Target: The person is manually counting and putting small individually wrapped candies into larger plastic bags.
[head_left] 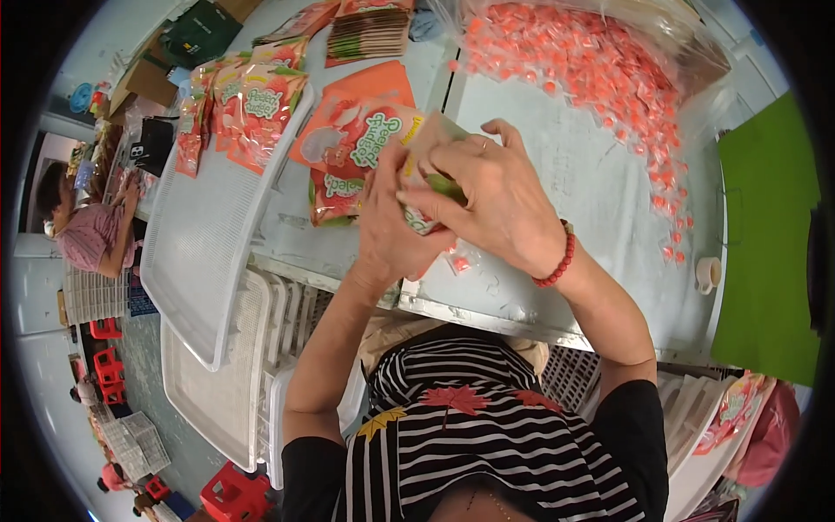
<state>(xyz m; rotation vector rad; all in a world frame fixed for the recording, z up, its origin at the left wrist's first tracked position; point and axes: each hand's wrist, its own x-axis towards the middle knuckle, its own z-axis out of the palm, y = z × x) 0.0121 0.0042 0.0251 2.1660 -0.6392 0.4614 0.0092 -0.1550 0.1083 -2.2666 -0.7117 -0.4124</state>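
Observation:
Both my hands are over the table around a printed pink and cream candy pouch [432, 135]. My left hand [389, 217] grips the pouch's lower and left side with fingers curled. My right hand [491, 191] closes on the pouch's right side, its thumb across the front and its index finger raised. The fingers hide much of the pouch, so I cannot tell whether its top is open. Flat printed pouches [335, 139] lie just left of my hands. A small wrapped red candy [459, 261] rests on the table below them.
A large heap of wrapped red candies [574, 52] spills from a clear bag at the back right. Filled pouches [261, 104] lie on a white tray [204, 235] at left. Stacked pouches [370, 30] stand behind. A tape roll [708, 275] sits near the right edge.

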